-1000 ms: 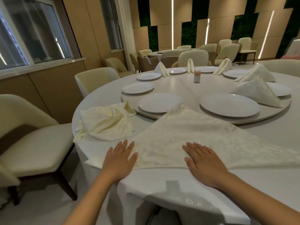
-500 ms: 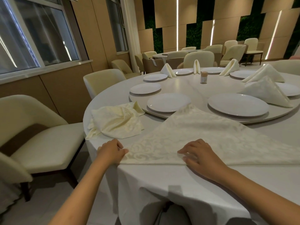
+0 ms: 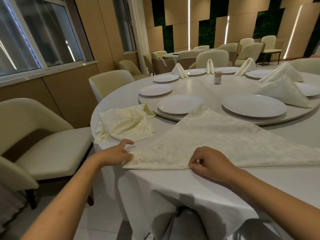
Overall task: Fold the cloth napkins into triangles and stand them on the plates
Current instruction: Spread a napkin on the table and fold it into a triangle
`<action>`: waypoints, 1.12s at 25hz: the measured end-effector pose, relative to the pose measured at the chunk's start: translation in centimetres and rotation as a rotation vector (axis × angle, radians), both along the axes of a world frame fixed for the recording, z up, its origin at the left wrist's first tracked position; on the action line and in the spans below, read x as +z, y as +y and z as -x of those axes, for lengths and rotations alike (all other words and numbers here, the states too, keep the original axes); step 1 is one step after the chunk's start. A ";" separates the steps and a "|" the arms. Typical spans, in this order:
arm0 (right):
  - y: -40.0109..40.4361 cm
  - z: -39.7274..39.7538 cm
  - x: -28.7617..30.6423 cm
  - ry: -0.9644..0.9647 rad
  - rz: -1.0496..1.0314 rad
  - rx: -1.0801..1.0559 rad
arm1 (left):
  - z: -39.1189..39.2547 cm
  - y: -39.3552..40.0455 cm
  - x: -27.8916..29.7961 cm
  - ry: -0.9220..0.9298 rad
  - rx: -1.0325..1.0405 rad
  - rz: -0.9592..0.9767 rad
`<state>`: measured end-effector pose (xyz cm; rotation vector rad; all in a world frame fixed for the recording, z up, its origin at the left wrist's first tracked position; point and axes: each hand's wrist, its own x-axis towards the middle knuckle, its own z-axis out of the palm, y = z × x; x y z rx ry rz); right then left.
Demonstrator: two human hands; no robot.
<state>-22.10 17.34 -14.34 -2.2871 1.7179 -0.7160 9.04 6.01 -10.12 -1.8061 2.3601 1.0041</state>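
Your left hand (image 3: 117,154) pinched the napkin (image 3: 223,141) at its 9 o'clock corner; your right hand (image 3: 208,164) pinched its near fold. The napkin lay flat on the desk (image 3: 199,186), apex toward 12. Keep that edge taut and corners matched before lifting

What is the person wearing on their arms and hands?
Nothing that shows. The left hand and right hand are bare, with no gloves, rings or watch, and both forearms are uncovered up to the frame's edge, with no sleeve in view.
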 end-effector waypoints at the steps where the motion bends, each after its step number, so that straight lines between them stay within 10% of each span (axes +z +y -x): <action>1: 0.2 0.1 0.4 -0.034 -0.053 0.021 | -0.3 0.8 0.7 0.068 -0.021 -0.029; 8: 2.2 0.4 3.9 -0.103 -0.590 0.281 | 1.3 5.5 4.7 1.015 -0.018 -0.380; 13: 1.5 1.8 2.7 -0.668 -0.650 0.101 | 6.9 4.1 4.8 1.304 0.109 -0.532; 17: 1.7 1.9 1.8 -0.842 -0.471 -0.153 | 11.2 0.5 2.9 1.219 0.115 -0.563; 21: 1.5 1.6 1.1 -0.856 -0.332 -0.318 | 15.7 -1.4 0.7 0.704 0.095 -0.136; 28: 1.7 1.9 0.4 -0.648 -0.271 -0.271 | 21.0 -4.1 -1.7 0.358 0.175 0.420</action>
